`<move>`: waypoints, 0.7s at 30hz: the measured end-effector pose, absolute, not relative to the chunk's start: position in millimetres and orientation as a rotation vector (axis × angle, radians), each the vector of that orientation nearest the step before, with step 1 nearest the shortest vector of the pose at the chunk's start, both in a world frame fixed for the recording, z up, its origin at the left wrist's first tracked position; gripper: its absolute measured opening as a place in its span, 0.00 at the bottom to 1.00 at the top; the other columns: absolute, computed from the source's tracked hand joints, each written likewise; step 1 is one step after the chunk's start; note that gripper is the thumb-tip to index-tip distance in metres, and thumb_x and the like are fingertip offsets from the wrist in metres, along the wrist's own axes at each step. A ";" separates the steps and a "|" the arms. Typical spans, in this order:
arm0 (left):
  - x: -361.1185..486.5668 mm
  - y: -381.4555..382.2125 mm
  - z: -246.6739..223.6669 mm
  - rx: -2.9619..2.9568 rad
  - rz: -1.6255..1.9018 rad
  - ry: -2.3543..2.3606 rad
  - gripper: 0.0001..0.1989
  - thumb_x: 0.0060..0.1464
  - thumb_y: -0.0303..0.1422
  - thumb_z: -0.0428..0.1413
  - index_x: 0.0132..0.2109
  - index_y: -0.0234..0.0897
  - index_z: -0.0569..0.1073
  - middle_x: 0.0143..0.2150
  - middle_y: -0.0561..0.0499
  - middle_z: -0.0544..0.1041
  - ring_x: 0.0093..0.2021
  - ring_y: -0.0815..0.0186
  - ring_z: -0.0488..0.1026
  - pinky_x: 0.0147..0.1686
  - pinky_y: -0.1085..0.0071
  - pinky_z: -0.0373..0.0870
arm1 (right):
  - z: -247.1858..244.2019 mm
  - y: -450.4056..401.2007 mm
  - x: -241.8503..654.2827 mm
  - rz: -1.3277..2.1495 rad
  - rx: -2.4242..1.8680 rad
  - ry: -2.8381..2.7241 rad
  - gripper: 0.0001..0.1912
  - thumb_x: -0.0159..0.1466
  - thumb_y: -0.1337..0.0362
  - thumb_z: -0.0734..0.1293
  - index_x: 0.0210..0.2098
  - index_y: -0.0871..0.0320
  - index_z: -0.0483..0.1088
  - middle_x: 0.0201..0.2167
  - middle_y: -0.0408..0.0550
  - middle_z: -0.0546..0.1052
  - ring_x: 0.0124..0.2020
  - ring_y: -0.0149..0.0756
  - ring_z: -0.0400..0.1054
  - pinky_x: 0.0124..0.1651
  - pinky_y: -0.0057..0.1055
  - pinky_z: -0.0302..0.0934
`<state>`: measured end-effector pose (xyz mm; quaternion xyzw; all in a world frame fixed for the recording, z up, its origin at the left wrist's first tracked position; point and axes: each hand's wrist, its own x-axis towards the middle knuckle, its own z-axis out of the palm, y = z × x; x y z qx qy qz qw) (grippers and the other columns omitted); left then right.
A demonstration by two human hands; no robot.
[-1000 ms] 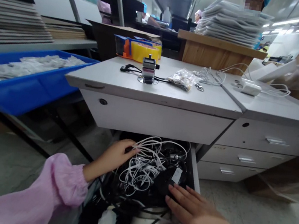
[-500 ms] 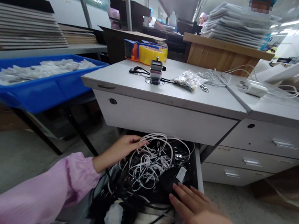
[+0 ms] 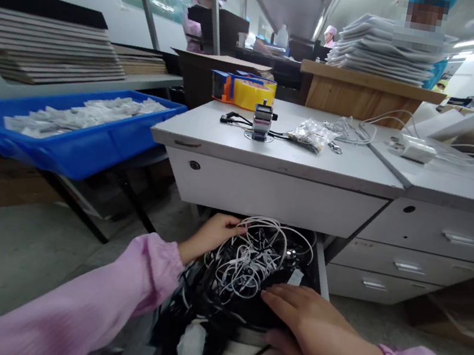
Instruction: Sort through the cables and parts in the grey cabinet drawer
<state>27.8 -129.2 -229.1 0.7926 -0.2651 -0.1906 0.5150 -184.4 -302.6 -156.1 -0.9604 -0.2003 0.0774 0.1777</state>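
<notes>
Your right hand [image 3: 314, 327]: shifted inward over the black item [image 3: 279, 277], thumb apart, hold not determinable; this hid more of the item, leaving the tangled white cables [image 3: 244, 271] exposed; your left hand [image 3: 213, 235]: fingertips at the cables, grip closure likewise not determinable; both lay in the open drawer [image 3: 325, 282], right wall [image 3: 323, 266] behind your right hand, upper drawer front [image 3: 270, 195] overhanging the back, open room above them.

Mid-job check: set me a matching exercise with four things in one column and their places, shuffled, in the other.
1. Left hand
2. Right hand
3. Tape
4. Tray

A. on the desk
B. at the white cables
C. left of the desk, bearing white packets
D. at the black item

Pairs: 1-B, 2-D, 3-A, 4-C.
</notes>
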 end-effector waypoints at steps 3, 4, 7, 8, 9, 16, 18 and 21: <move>31.9 -135.2 -234.8 1.955 -0.430 -0.690 0.19 0.46 0.46 0.58 0.32 0.31 0.79 0.29 0.49 0.80 0.34 0.57 0.75 0.39 0.64 0.69 | -166.3 -295.7 -164.9 0.110 -2.695 -0.781 0.26 0.68 0.55 0.57 0.62 0.58 0.59 0.66 0.55 0.56 0.65 0.45 0.51 0.65 0.46 0.48; 32.9 -135.6 -233.0 1.960 -0.428 -0.714 0.19 0.46 0.45 0.58 0.33 0.32 0.79 0.30 0.49 0.80 0.36 0.56 0.75 0.40 0.64 0.69 | -170.6 -293.8 -156.3 0.096 -2.695 -0.825 0.26 0.68 0.52 0.56 0.61 0.57 0.60 0.67 0.56 0.54 0.67 0.46 0.47 0.66 0.49 0.44; 31.9 -128.7 -217.8 1.948 -0.453 -0.770 0.20 0.44 0.43 0.59 0.40 0.33 0.79 0.41 0.47 0.80 0.44 0.54 0.75 0.47 0.62 0.69 | -183.1 -294.0 -131.4 0.128 -2.733 -0.749 0.30 0.66 0.45 0.54 0.59 0.56 0.64 0.66 0.59 0.56 0.67 0.49 0.48 0.66 0.53 0.40; 29.1 -123.7 -210.8 1.956 -0.441 -0.780 0.21 0.45 0.43 0.59 0.44 0.33 0.78 0.45 0.46 0.79 0.47 0.54 0.74 0.49 0.61 0.68 | -186.3 -296.3 -125.1 0.144 -2.745 -0.694 0.29 0.66 0.45 0.55 0.58 0.56 0.64 0.65 0.60 0.57 0.66 0.49 0.49 0.66 0.52 0.42; 24.6 -117.8 -203.7 1.979 -0.404 -0.800 0.23 0.47 0.43 0.58 0.48 0.34 0.76 0.49 0.45 0.77 0.50 0.54 0.73 0.51 0.60 0.67 | -188.9 -299.4 -120.3 0.162 -2.750 -0.657 0.28 0.66 0.46 0.56 0.59 0.54 0.64 0.65 0.59 0.57 0.66 0.49 0.50 0.65 0.51 0.43; -24.9 -85.5 -193.5 2.228 -0.265 -1.434 0.27 0.53 0.41 0.59 0.60 0.48 0.65 0.64 0.46 0.62 0.63 0.54 0.60 0.61 0.54 0.57 | -196.1 -319.4 -119.2 0.201 -2.689 -0.561 0.35 0.61 0.50 0.65 0.64 0.54 0.55 0.67 0.60 0.52 0.67 0.49 0.47 0.64 0.54 0.45; -28.0 -86.5 -202.5 2.311 -0.272 -1.502 0.32 0.51 0.42 0.61 0.62 0.49 0.61 0.67 0.45 0.58 0.65 0.50 0.56 0.61 0.50 0.56 | -195.2 -323.5 -126.4 0.197 -2.613 -0.558 0.34 0.62 0.51 0.65 0.64 0.53 0.55 0.67 0.58 0.53 0.67 0.47 0.48 0.65 0.52 0.46; -23.8 -95.4 -212.0 2.427 -0.189 -1.460 0.32 0.52 0.39 0.61 0.63 0.48 0.61 0.66 0.42 0.58 0.64 0.48 0.57 0.59 0.47 0.57 | -192.2 -332.7 -147.6 0.086 -2.541 -0.382 0.29 0.64 0.55 0.62 0.63 0.54 0.57 0.67 0.56 0.54 0.66 0.43 0.50 0.65 0.47 0.49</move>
